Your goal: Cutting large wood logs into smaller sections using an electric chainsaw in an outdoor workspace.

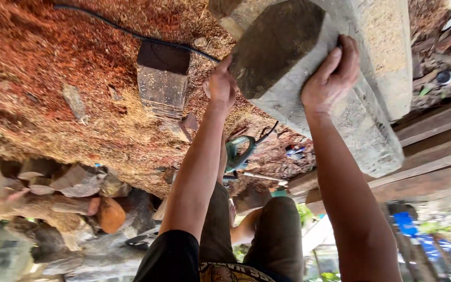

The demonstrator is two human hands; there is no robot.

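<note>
A big grey, weathered timber beam (361, 99) with a dark cut end lies slanted across the upper right. My left hand (220, 86) presses against the lower edge of that dark end face (277, 44), fingers curled on it. My right hand (334, 73) grips the beam's edge just behind the end, fingers wrapped over it. Both arms reach up from the bottom of the view, over my legs in dark shorts (272, 235).
Reddish sawdust (53, 68) covers the ground. A short dark wooden block (163, 78) stands left of my hands, with a black cable (131, 34) running past it. A green power tool (240, 151) lies below the beam. Planks (434, 136) are stacked at right, and stones and wood offcuts (79, 188) lie at lower left.
</note>
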